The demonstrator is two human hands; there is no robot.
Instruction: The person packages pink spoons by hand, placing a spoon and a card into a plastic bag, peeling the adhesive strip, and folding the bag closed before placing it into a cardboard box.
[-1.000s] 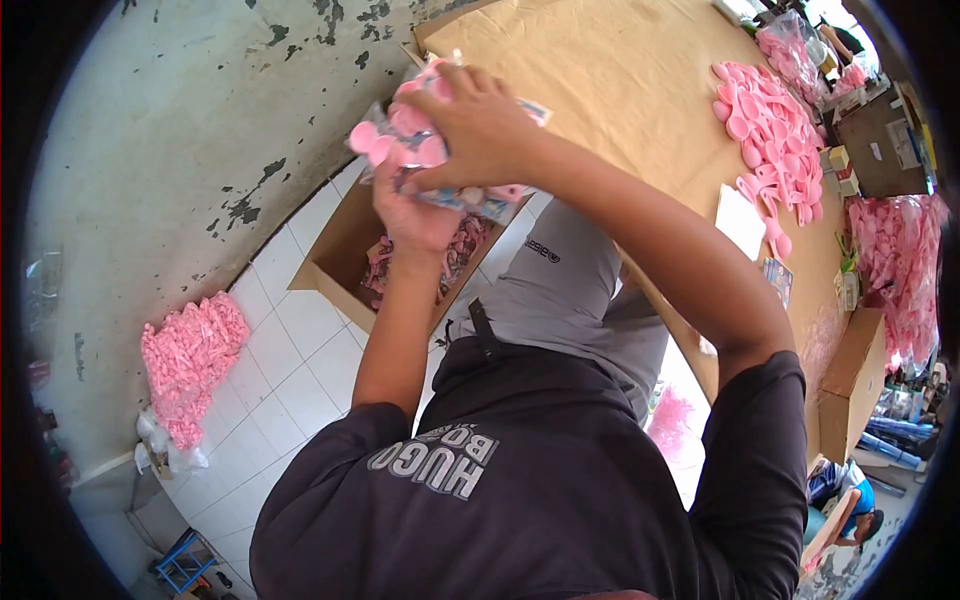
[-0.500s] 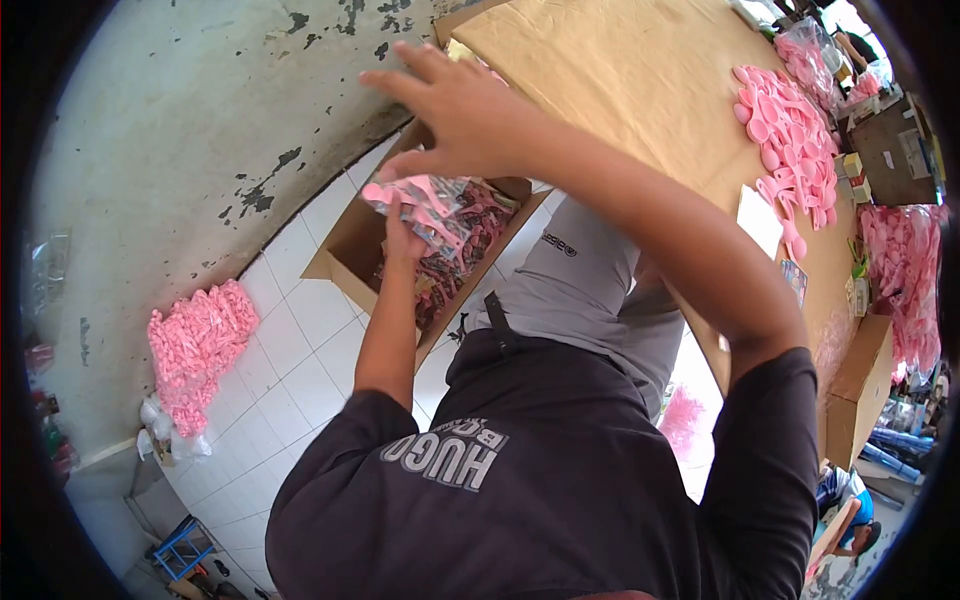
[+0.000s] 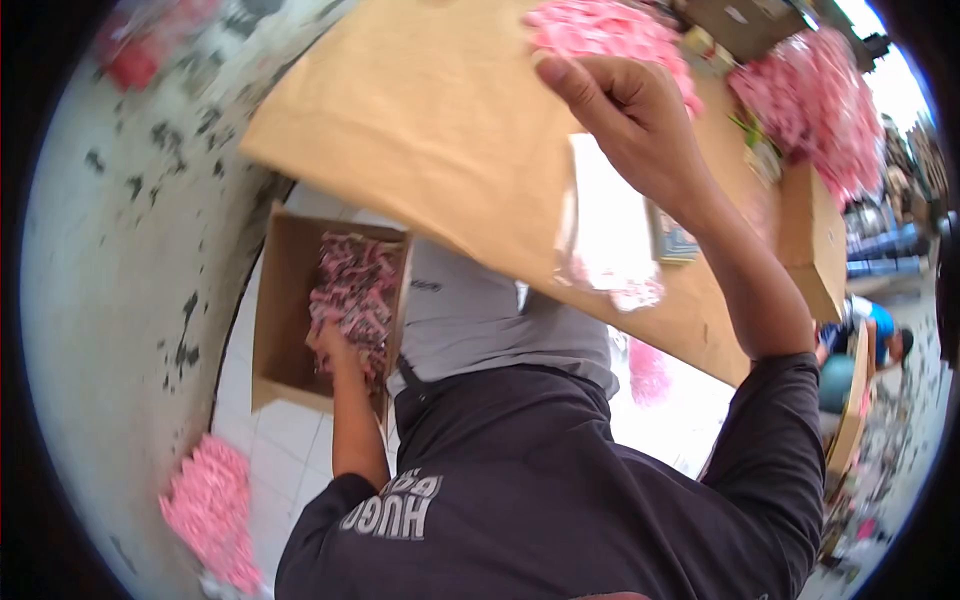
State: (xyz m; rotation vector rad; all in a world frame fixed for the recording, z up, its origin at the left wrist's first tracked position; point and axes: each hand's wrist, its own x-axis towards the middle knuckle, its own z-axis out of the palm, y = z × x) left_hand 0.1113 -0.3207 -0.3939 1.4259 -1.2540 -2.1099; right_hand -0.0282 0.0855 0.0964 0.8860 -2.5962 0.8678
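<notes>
My left hand [image 3: 332,343] is down inside an open cardboard box [image 3: 283,300] on the floor, against the bagged pink pieces [image 3: 355,285] in it. Its fingertips are partly hidden, so a grip cannot be made out. Above the brown-covered table [image 3: 430,120] is my right hand [image 3: 640,125], its fingers curled and thumb bent near them; whatever it may hold is hidden. Just past it lies a pile of pink spoons [image 3: 610,35]. Below it on the table are white sheets [image 3: 608,215] with clear plastic around their lower end.
A large bag of pink pieces [image 3: 815,105] and a cardboard box [image 3: 812,235] stand at the right. Another pink heap [image 3: 213,510] lies on the floor at lower left, near the wall [image 3: 130,300]. A person [image 3: 880,335] is at the far right.
My left hand has gone from holding a bagged pink bundle above the box to inside the box. My right hand has moved right, over the table, and its spread fingers have curled. The view has turned.
</notes>
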